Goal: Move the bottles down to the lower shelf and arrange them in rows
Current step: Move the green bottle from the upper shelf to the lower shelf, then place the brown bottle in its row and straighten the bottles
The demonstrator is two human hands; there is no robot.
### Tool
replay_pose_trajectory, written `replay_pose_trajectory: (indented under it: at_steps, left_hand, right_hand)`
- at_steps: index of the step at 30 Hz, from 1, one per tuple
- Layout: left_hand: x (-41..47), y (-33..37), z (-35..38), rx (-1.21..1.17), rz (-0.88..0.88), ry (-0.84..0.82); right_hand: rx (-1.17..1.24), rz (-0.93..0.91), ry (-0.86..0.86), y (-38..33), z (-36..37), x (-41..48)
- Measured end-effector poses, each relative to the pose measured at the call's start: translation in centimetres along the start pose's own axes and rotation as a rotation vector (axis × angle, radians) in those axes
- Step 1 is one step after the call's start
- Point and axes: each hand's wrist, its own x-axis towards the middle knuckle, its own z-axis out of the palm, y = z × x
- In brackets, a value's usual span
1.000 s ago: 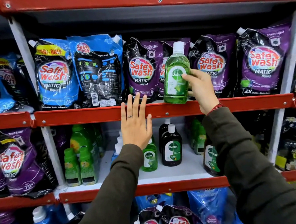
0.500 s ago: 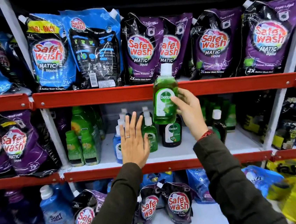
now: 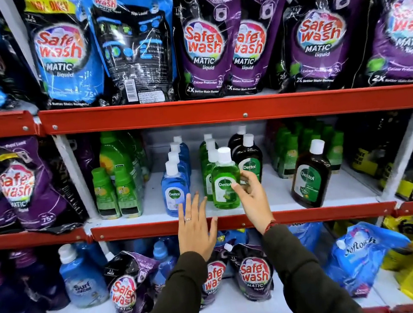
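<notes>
Red-edged metal store shelving with white boards, three tiers in view, packed with cleaning goods. Top tier: two blue Safewash detergent pouches at 11 o'clock, four purple Safewash pouches from 12 to 2 o'clock. Middle tier, white lower shelf board: a file of four blue Dettol bottles with white caps, beside it a file of green Dettol bottles, back ones partly hidden so no sure count. Front of that file, at centre: clear green plastic Dettol bottle with white cap, upright, base on the board near the front edge. Behind, two dark brown Dettol bottles; a third dark brown Dettol bottle alone at 3 o'clock. Small green-capped bottles at 9 o'clock.

Right hand loosely curled, fingertips on the green bottle's right side. Left hand flat, fingers spread, holding nothing, over the shelf's red front lip at 6 o'clock, just beside the bottle.
</notes>
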Motion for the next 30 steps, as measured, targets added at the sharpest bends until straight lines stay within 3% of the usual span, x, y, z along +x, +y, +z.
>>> replay_pose_trajectory:
  at_steps: [10,30]
  left_hand:
    - [-1.4,-1.0,1.3,-0.007,0.037,-0.005]
    - [-1.5,-0.5,1.2,0.008,0.005,-0.017]
  right_hand:
    - [0.005,0.107,0.000,4.2,2.1,1.0]
    - [-0.034,0.060,-0.048,5.1,1.6,1.6]
